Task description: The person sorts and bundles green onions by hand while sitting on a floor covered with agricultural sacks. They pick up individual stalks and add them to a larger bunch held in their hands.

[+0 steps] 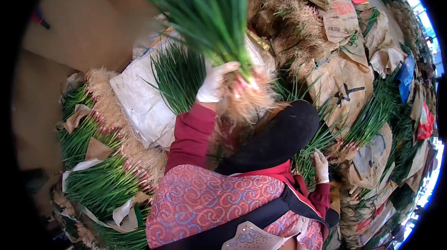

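A large bunch of spring onions (212, 15) is raised in front of me, long green leaves up and away. Its pinkish-white bulbs and tangled tan roots hang toward my knee. My left hand (215, 81), in a thin white glove, is closed around the stalks just above the bulbs. Low on the right, beside my dark-clad knee (279, 133), my right hand (320, 166) is gloved too. Its fingers look loosely apart and rest near green onion leaves (305, 164); I see nothing held in them.
A white woven sack (142, 96) lies left of centre, with more green leaves (179, 73) on it. Rows of onion bunches (104, 180) line the left, roots inward. On the right are root piles (298, 36), brown paper sacks (342, 87) and more bunches (377, 110).
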Demonstrator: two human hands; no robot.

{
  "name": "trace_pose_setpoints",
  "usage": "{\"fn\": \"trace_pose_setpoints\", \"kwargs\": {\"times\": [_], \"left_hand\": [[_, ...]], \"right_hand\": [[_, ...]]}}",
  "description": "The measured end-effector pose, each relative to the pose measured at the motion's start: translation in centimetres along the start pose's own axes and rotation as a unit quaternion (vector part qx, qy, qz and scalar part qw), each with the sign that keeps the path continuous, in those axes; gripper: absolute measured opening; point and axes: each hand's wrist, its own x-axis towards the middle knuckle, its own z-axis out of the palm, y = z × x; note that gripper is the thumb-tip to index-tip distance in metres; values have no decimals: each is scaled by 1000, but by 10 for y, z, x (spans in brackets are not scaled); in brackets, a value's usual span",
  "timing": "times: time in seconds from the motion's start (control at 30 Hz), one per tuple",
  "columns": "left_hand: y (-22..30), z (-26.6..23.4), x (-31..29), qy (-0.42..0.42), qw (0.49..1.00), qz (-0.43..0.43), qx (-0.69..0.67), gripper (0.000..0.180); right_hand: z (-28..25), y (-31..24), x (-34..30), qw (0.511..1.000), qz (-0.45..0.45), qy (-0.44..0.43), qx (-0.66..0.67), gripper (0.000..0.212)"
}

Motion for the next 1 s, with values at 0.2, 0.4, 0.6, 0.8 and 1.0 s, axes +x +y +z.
{"fn": "trace_pose_setpoints", "kwargs": {"times": [0.2,0.4,0.6,0.8,1.0], "left_hand": [[-132,-171,-12,333,907,-248,69,20],[-177,-228,-15,300,910,-280,58,28],[-182,-245,-32,339,881,-320,86,28],[-182,-190,-52,240,921,-288,104,24],[-160,-256,-71,352,852,-329,206,23]], "right_hand": [[7,19,-1,998,55,-1,-18,39],[7,31,-20,998,65,13,13,34],[-45,79,11,983,-1,124,-136,39],[-75,129,53,963,39,253,82,41],[86,86,85,843,-305,2,-442,26]]}}
